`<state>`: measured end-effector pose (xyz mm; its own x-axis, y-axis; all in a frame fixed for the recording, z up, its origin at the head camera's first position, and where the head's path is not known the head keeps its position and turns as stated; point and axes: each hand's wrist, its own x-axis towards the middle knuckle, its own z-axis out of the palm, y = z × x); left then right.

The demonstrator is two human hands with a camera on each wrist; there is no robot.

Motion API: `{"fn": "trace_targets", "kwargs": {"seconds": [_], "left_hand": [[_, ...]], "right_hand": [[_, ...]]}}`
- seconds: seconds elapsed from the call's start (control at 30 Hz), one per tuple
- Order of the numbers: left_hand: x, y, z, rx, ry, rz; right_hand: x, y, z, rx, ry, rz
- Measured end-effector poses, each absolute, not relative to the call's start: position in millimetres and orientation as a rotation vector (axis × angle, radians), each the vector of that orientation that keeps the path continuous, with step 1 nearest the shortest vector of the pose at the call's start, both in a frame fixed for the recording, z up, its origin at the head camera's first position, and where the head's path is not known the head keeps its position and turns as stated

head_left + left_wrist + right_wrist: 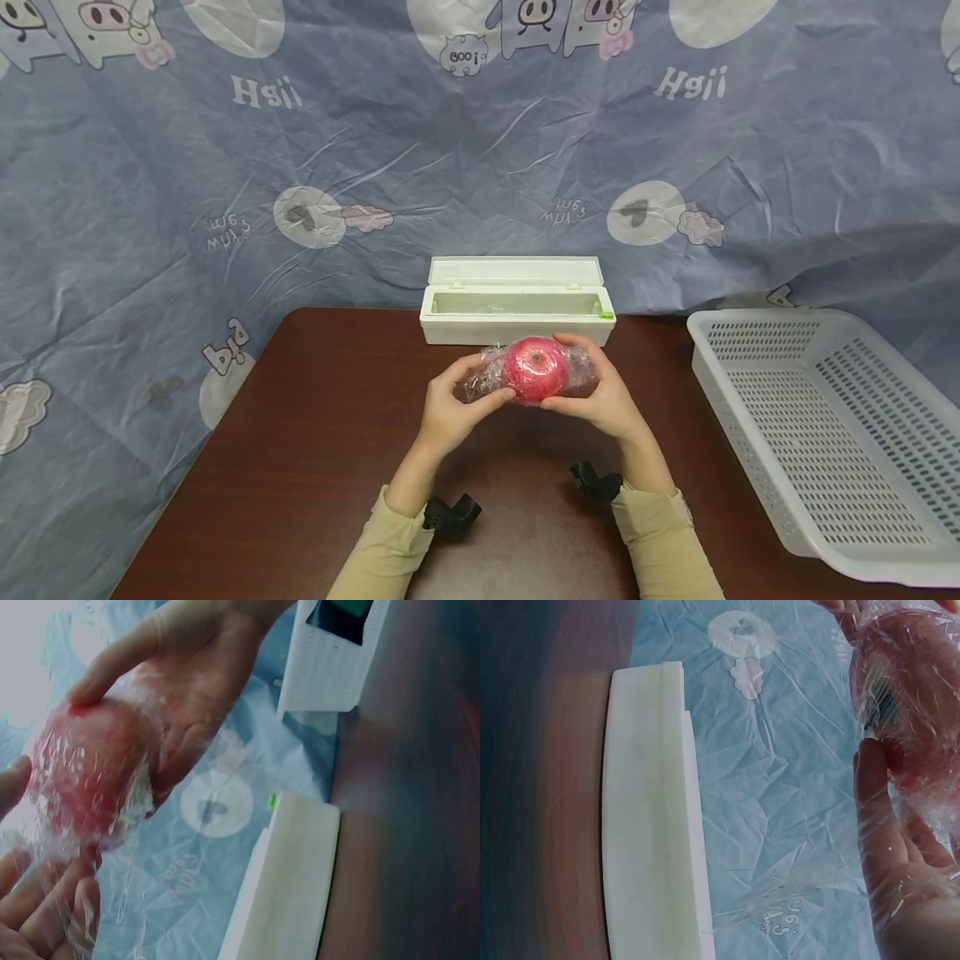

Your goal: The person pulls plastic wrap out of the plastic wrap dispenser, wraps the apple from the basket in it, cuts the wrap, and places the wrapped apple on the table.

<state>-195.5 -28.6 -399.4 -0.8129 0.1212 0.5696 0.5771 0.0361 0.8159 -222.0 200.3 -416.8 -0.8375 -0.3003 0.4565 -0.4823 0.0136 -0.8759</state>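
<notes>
A red apple (536, 370) wrapped in clear cling film (487, 372) is held up between both hands above the table, its dimpled end facing the head camera. From the left, my left hand (452, 408) grips the bunched film, the thumb reaching the fruit's lower edge. My right hand (606, 398) holds the other side, thumb below and fingers above. Crinkled film spreads past the apple on both sides. In the left wrist view the wrapped apple (94, 772) has loose film trailing over the left fingers. The right wrist view shows film also lying across the right hand (907, 892).
Behind the hands stands a white cling film dispenser box (517, 329), lid raised. A white perforated plastic basket (780, 475) sits at the right on the dark brown table (315, 442). A blue-grey patterned cloth (420, 167) hangs behind. Black mounts (452, 514) are on both wrists.
</notes>
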Motion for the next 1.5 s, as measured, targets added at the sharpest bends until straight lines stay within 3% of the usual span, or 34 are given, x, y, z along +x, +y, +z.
{"fn": "trace_targets", "kwargs": {"seconds": [0.7, 1.5], "left_hand": [[-198.9, -34.7, -398.9, -0.674, -1.891, -1.772], [-207.9, -55.6, -395.8, -0.618, -1.745, -2.026]], "right_hand": [[-222.6, 200.1, -419.2, 0.844, -2.179, 1.897], [-227.8, 212.6, -427.7, 0.898, -2.076, 2.006]]}}
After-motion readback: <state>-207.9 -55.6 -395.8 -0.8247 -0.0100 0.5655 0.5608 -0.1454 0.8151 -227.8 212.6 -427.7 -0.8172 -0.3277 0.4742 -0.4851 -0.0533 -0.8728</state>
